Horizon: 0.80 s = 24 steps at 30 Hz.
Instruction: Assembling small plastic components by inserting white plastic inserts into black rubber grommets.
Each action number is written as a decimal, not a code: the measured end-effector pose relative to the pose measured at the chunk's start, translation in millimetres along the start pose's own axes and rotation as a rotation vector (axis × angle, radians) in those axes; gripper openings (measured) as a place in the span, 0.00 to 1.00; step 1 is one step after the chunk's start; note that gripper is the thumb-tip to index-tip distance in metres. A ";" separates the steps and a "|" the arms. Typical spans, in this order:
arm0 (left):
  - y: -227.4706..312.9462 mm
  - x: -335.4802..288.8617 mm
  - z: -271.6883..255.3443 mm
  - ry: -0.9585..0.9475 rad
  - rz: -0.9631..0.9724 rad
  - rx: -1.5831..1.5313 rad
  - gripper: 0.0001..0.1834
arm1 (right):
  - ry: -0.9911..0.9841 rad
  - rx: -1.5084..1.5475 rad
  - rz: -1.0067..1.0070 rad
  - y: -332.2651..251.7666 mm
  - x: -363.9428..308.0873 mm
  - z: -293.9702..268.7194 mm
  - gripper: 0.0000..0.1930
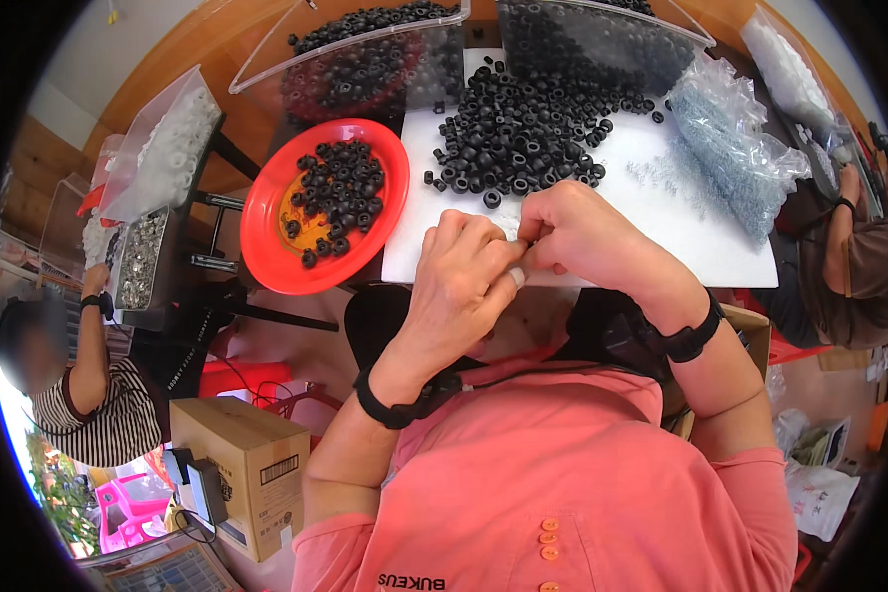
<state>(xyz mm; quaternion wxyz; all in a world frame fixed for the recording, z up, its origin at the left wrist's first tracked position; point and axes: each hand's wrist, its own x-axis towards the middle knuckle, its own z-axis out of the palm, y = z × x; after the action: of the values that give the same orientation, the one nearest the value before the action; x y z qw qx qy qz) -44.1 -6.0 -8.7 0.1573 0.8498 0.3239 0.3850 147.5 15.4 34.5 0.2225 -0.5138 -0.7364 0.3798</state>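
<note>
My left hand [464, 279] and my right hand [580, 237] meet at the near edge of a white board [622, 212]. The fingers of both are closed together, and whatever they pinch is too small or hidden to name. Just beyond them spreads a heap of small black ring-shaped parts [508, 128]. To the left, a red plate [397, 187] carries more black parts [340, 192], which look rounded with a hole through them. On the board's right lie loose tiny clear pieces [661, 173] beside a plastic bag [735, 138] filled with bluish-grey small pieces.
Two clear bins [365, 74] of black parts stand at the back. At left, a person in a striped shirt [118, 414] works by a tray of metallic pieces [143, 259]. Another person [863, 257] sits at right. A cardboard box [242, 474] stands on the floor at lower left.
</note>
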 end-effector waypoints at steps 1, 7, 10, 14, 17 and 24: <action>-5.5 -0.8 6.7 0.048 0.023 -0.001 0.10 | -0.006 0.013 0.009 -2.8 -1.9 -0.9 0.05; -2.9 9.5 18.7 0.137 -0.056 -0.004 0.07 | 0.116 -0.091 -0.035 1.1 -9.3 7.2 0.04; -2.7 10.5 20.3 0.152 -0.096 -0.002 0.07 | 0.203 -0.210 -0.056 4.3 -10.8 9.3 0.04; -3.3 11.3 21.4 0.173 -0.164 -0.066 0.07 | 0.222 -0.262 -0.052 4.4 -10.1 8.9 0.04; -2.3 11.5 18.8 0.142 -0.181 -0.094 0.08 | 0.193 -0.190 -0.093 10.8 -9.1 7.3 0.04; -1.1 9.9 14.5 0.110 -0.202 -0.120 0.09 | 0.187 -0.154 -0.088 8.8 -9.5 7.5 0.04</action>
<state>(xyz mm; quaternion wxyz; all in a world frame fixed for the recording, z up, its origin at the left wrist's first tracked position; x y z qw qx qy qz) -28.8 1.2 -13.4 0.2278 0.7796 0.3921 0.4320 150.8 5.8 23.5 0.2666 -0.5298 -0.7611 0.2626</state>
